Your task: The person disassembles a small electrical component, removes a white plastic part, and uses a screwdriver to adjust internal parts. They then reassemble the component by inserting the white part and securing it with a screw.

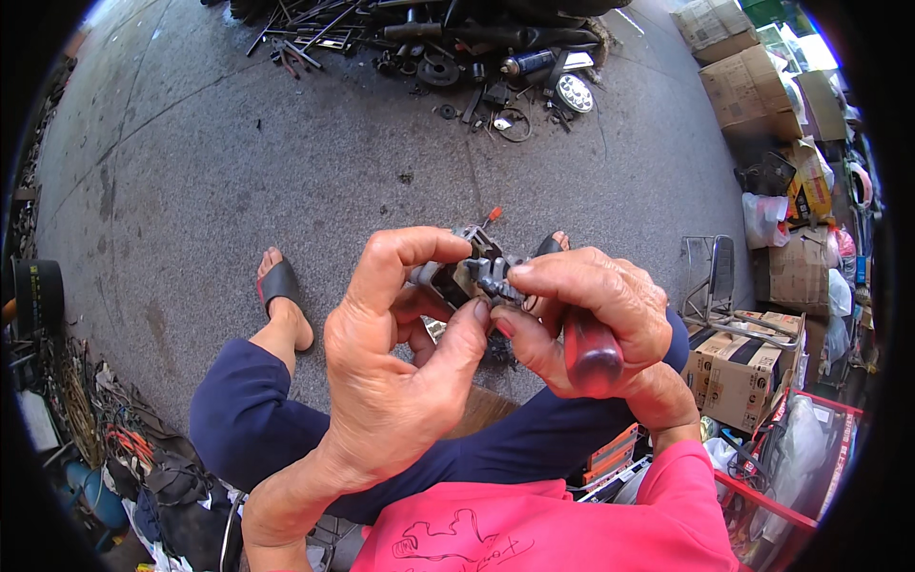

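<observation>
In front of me, a small dark metal mechanical part (486, 272) with a grey housing is held between both hands. My left hand (386, 353) is closed round its left side, index finger and thumb on it. My right hand (596, 305) pinches it at the right with thumb and fingers, while also holding a translucent red screwdriver handle (593, 357) in the palm. The screwdriver's shaft is hidden. A small orange-red piece (493, 214) shows just beyond the part. My dark blue trouser legs (248, 410) and sandalled feet (279, 286) are below.
A pile of dark metal scrap (448, 62) lies on the grey floor (191, 172) ahead. Cardboard boxes (743, 91), bags (767, 219) and a folded metal trolley (710, 281) line the right. A red crate (829, 458) is at lower right; cables and clutter (143, 448) fill the lower left.
</observation>
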Action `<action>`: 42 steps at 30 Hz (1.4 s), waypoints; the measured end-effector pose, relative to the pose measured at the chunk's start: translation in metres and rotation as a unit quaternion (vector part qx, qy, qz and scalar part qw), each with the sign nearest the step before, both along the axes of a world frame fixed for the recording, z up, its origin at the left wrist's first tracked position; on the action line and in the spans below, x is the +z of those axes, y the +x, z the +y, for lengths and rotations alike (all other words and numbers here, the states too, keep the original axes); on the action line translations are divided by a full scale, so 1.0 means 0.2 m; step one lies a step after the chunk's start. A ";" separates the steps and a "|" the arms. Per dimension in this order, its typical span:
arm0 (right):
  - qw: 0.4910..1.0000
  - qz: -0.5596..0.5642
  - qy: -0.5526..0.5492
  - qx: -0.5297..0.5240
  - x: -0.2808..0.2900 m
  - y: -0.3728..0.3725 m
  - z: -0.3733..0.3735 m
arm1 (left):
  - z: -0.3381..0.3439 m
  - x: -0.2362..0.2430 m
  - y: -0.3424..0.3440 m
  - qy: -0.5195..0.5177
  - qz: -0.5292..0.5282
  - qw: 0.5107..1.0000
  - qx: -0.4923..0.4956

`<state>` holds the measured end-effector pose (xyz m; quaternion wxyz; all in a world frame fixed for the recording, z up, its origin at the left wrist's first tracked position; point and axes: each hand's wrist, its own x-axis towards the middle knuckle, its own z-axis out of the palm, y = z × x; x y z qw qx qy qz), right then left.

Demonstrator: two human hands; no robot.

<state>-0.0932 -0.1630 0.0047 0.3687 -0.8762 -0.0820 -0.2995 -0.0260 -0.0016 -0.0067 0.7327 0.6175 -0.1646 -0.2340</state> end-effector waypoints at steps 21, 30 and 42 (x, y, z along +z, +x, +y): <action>0.899 0.424 -0.082 -0.073 -0.55 -0.02 -0.28 | 0.21 0.00 0.22 -0.037 0.099 0.994 -0.013; 0.808 0.572 -0.138 0.006 -1.80 -0.38 0.14 | 0.28 -0.01 0.20 -0.046 0.175 0.983 0.026; 0.828 0.561 0.003 -0.023 -1.85 -0.31 0.22 | 0.31 0.02 0.30 -0.077 0.158 0.984 0.021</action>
